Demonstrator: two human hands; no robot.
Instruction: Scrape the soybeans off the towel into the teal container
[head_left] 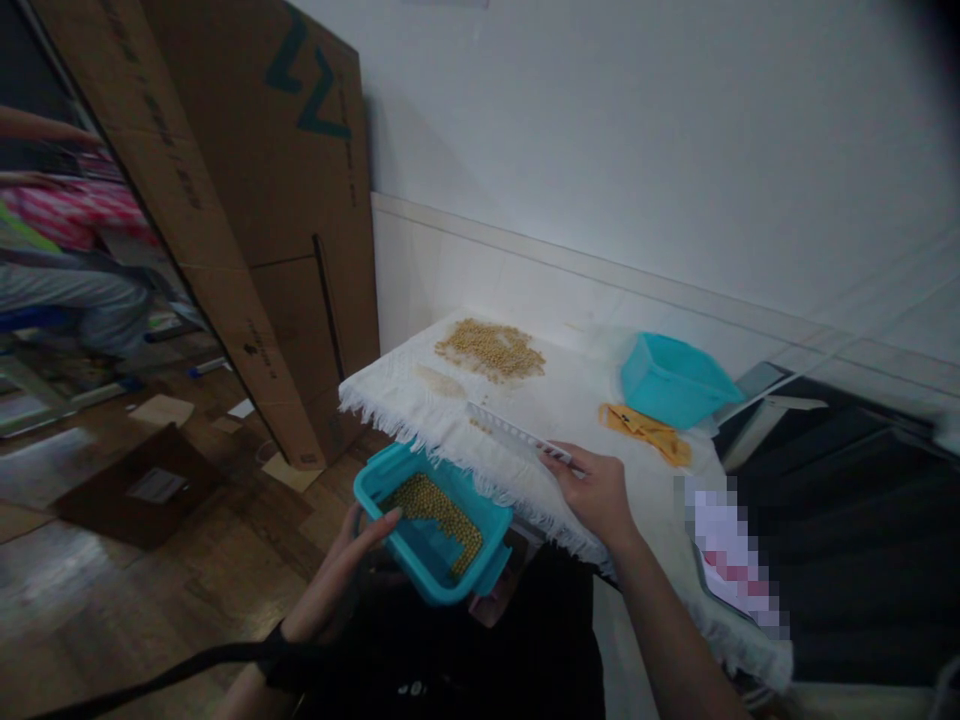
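My left hand (367,535) grips the left rim of a blue plastic container (431,590), its thumb over the edge. Small yellowish beans (442,510) cover part of the container's bottom. It is held just under the fringed front edge of a white cloth (555,390) on the table. My right hand (592,485) is closed around one end of a long white strip with a row of slots (517,432), which rests low over the cloth. A few beans lie by the strip's far end. Farther back a pile of tan beans (491,350) is spread on the cloth.
A second blue container (675,380) stands at the table's right rear beside a folded yellow cloth (645,432). A blurred-out flat object (735,560) lies at the right edge. A tall cardboard box (300,220) stands left, with a seated person (75,290) beyond it.
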